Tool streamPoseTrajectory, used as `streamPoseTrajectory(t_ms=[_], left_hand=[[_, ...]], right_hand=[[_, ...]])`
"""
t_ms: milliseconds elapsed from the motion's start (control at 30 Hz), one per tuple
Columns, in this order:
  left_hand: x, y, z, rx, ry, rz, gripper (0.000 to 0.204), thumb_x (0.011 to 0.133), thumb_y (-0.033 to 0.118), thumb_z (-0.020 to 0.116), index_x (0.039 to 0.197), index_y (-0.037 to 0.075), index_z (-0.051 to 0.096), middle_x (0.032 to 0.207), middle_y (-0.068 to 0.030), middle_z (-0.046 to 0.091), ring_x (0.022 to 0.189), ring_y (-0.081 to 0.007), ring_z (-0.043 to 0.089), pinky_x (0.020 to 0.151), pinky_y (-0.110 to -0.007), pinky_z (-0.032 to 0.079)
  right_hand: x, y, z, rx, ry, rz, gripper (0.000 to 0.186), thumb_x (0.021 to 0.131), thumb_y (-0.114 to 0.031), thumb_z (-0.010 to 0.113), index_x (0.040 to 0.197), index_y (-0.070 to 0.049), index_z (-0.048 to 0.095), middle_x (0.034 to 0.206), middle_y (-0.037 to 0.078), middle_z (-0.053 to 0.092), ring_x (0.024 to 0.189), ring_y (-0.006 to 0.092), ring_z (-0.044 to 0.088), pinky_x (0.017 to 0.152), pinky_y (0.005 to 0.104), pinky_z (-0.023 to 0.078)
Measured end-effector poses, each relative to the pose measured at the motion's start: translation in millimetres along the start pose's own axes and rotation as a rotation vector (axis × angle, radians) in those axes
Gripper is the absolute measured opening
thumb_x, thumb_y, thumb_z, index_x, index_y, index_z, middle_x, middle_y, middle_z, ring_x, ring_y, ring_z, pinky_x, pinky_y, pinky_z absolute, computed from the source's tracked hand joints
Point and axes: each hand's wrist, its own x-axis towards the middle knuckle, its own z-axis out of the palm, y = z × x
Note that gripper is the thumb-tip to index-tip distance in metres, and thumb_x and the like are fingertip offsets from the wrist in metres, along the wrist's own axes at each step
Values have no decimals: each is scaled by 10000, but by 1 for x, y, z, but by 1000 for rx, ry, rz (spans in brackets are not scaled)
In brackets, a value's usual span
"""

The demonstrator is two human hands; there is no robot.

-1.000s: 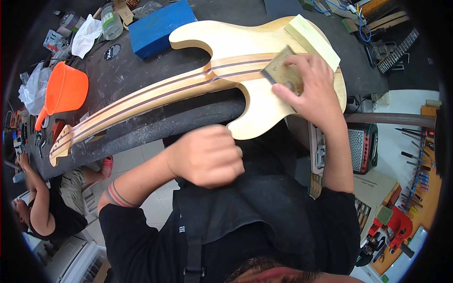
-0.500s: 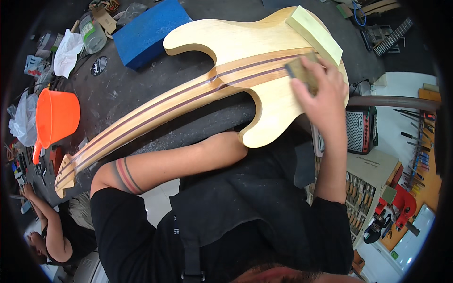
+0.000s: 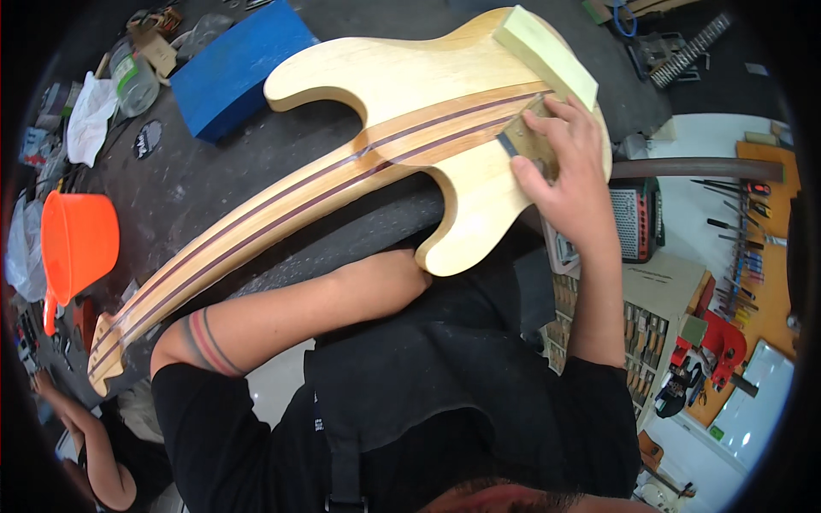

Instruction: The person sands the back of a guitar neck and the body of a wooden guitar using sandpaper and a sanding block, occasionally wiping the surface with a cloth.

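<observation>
An unfinished electric guitar (image 3: 402,111) of pale wood lies on the bench, with dark and brown stripes along its neck and body. On the striped part of the body, near its right end, a sanding block (image 3: 515,137) rests under my right hand (image 3: 569,158). The fingers and thumb of this hand are closed around the block. My left hand (image 3: 406,278) is at the near horn of the body, and its fingers are hidden behind the horn. A pale yellow-green rectangular block (image 3: 547,60) lies on the body's far right edge.
A blue block (image 3: 235,68) stands beyond the guitar's neck. To the left are an orange dipper (image 3: 81,244), a clear bottle (image 3: 135,81) and white crumpled paper (image 3: 90,115). Another person's arm (image 3: 98,445) shows at lower left. Tools (image 3: 744,248) hang on the right wall.
The whole view has shifted, moving the guitar and bench items leftward. My right hand still holds the sanding block on the body, its fingers now more spread over it. My left hand stays at the horn.
</observation>
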Motion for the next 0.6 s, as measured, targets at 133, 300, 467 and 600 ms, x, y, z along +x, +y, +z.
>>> streamPoseTrajectory(t_ms=[133, 300, 467, 600], left_hand=[[13, -16, 32, 109, 144, 35, 394, 1145, 145, 531, 1444, -29, 720, 1475, -256, 764, 1359, -330, 769, 1196, -419, 587], [31, -26, 57, 330, 419, 121, 395, 1160, 158, 524, 1464, -9, 714, 1447, -255, 778, 1320, -351, 785, 1158, -435, 609], [26, -23, 52, 39, 237, 20, 444, 1159, 177, 528, 1528, -4, 697, 1539, -245, 735, 1420, -353, 732, 1270, -442, 533], [-2, 2, 1, 77, 14, -38, 441, 1141, 159, 546, 1510, 3, 729, 1533, -240, 741, 1424, -360, 727, 1279, -430, 522]], right_hand=[[0, 2, 3, 327, -20, 41, 540, 949, -218, 883, 1434, -19, 752, 1538, 204, 626, 1564, 430, 557, 1292, 525, 472], [-3, 3, 8, 293, 17, -35, 492, 967, -199, 888, 1404, -3, 775, 1520, 189, 657, 1540, 435, 598, 1289, 521, 486], [-7, -33, 23, 345, 82, -136, 435, 942, -175, 911, 1332, -9, 815, 1470, 169, 725, 1528, 424, 623, 1296, 547, 474], [-12, -83, 17, 276, 5, -260, 408, 939, -148, 898, 1324, -33, 831, 1431, 153, 756, 1432, 389, 689, 1241, 529, 516]])
